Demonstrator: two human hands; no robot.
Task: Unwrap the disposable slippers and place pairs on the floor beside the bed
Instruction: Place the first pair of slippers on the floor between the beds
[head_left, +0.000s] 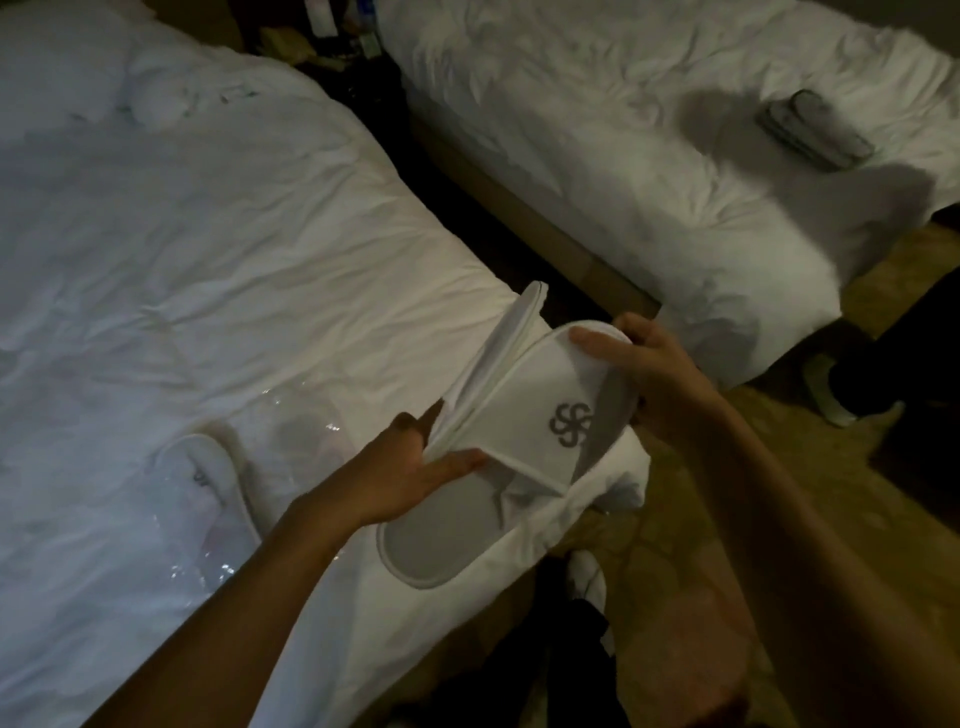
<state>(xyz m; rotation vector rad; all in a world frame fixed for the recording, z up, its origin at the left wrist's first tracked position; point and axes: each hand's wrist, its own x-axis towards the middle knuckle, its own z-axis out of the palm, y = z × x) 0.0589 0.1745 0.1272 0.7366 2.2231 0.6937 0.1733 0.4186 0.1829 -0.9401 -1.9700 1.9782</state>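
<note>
Left hand (410, 473) and right hand (652, 358), arms outstretched, grip opposite ends of a white slipper (524, 431) above the bed (208, 260).

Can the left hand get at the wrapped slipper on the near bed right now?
Probably not yet: the left hand is busy holding the unwrapped slippers. The wrapped slipper itself lies uncovered just beside it.

White slipper (524, 415), grey swirl logo, grey insole, above bed corner (618, 467); second slipper (506, 332) on edge behind; third (208, 467) under plastic.
</note>
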